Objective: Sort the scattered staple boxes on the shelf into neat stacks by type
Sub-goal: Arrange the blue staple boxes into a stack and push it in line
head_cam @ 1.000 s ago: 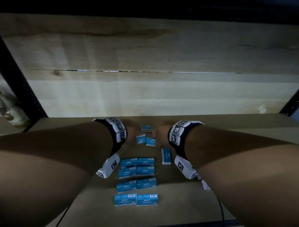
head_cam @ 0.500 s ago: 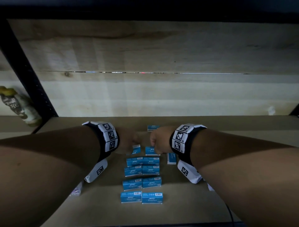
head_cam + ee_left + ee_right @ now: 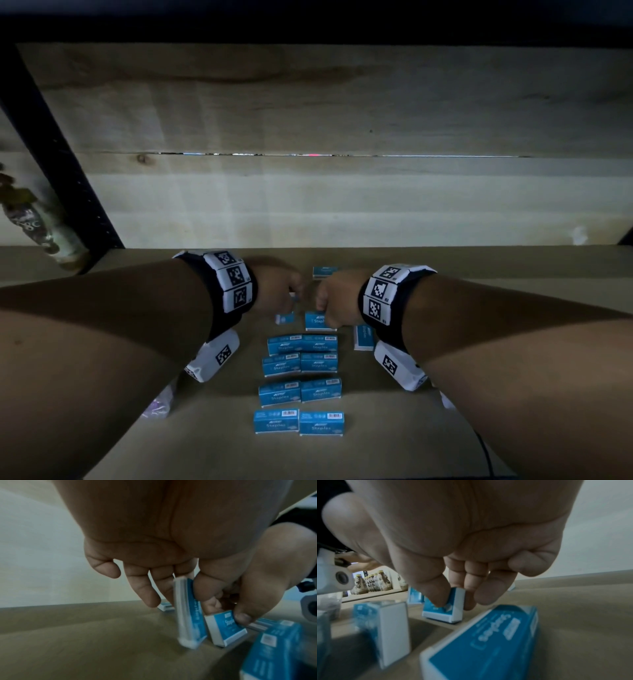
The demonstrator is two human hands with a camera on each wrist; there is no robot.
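Note:
Several blue staple boxes (image 3: 301, 344) lie in paired rows on the brown shelf board (image 3: 212, 445). Just behind the rows, my left hand (image 3: 291, 301) pinches a small blue box (image 3: 190, 609) standing on its edge on the board, thumb on one face and fingers behind. Beside it my right hand (image 3: 323, 306) pinches another small blue box (image 3: 447, 607) between thumb and fingers, its lower edge on the board. A lone box (image 3: 325, 272) lies farther back. One more box (image 3: 363, 337) lies lengthwise by my right wrist.
A pale wooden back wall (image 3: 308, 205) closes the shelf. A black upright (image 3: 68, 164) stands at the left, with a bottle (image 3: 41, 233) beyond it. A small plastic packet (image 3: 157, 407) lies under my left forearm. Several bottles (image 3: 373, 582) show on the neighbouring shelf.
Both hands have drawn their small boxes toward me, closer to the back row of paired boxes. Since half a second ago they have hardly moved.

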